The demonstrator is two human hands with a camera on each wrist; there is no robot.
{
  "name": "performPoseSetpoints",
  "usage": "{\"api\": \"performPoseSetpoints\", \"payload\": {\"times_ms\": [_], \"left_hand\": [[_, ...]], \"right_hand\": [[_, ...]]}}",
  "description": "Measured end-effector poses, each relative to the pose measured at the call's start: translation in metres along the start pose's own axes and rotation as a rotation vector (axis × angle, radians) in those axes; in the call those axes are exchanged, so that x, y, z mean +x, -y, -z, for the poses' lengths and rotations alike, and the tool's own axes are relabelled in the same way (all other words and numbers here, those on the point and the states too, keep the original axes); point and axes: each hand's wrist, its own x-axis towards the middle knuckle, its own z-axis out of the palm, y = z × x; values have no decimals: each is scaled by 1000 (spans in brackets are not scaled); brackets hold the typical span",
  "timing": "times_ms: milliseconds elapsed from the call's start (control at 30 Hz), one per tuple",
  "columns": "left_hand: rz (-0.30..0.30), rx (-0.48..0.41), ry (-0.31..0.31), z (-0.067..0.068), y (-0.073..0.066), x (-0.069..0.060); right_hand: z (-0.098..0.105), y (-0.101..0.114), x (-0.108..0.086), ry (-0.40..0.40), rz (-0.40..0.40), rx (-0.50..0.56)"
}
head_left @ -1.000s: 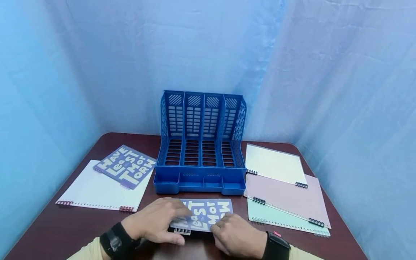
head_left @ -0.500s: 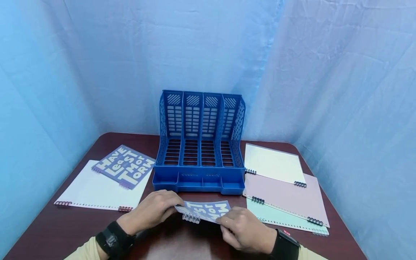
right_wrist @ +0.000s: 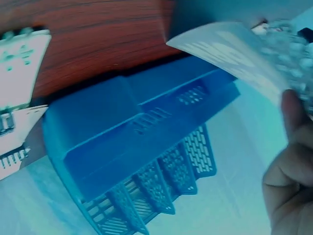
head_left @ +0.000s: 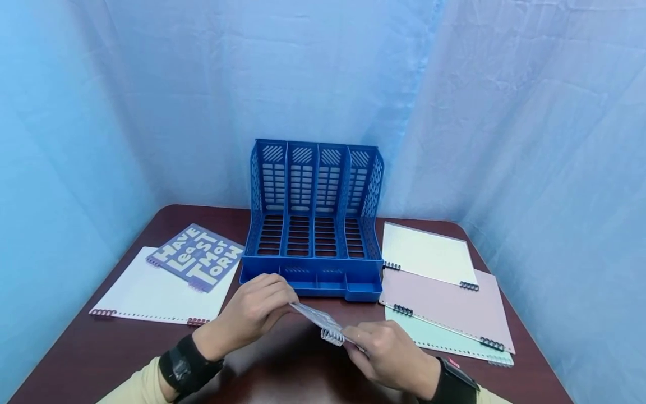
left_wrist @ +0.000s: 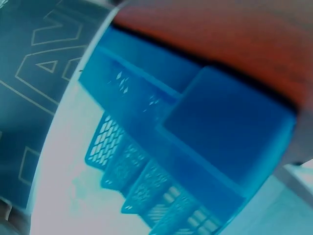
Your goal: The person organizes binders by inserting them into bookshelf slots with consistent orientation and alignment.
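Note:
In the head view, a small spiral-bound notebook point(head_left: 318, 317) is held above the table's front, seen nearly edge-on, its clear rings hanging below. The left hand point(head_left: 259, 306) pinches its left end; the right hand point(head_left: 386, 350) grips its right end between thumb and fingers. The right wrist view catches the notebook's lettered cover point(right_wrist: 234, 49), curved, beside the right hand point(right_wrist: 293, 181). A dark lettered cover point(left_wrist: 44, 73) fills the left side of the left wrist view, with fingers barely in sight at the lower left corner.
A blue file organizer point(head_left: 313, 261) with upright dividers stands behind the hands. At left, a purple lettered notebook point(head_left: 197, 255) overlaps a white one point(head_left: 156, 292). Overlapping at right lie white point(head_left: 429, 252), pink point(head_left: 449, 306) and mint point(head_left: 434, 335) notebooks. Curtains surround the table point(head_left: 282, 376).
Both hands have lifted the small notebook off the table and tilted it from cover-up to nearly edge-on. The left hand has moved up and now pinches its end rather than lying over it.

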Motion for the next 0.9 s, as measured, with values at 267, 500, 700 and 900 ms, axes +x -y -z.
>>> {"api": "performPoseSetpoints", "payload": {"times_ms": [267, 500, 700, 900], "left_hand": [[53, 38, -14, -1, 0, 18], [174, 82, -20, 5, 17, 13], [426, 175, -10, 14, 36, 2], [781, 332, 70, 17, 59, -7]], "right_hand": [[6, 8, 4, 22, -187, 145], [2, 4, 0, -109, -193, 176], [4, -3, 0, -277, -148, 154], [11, -14, 2, -435, -207, 87]]}}
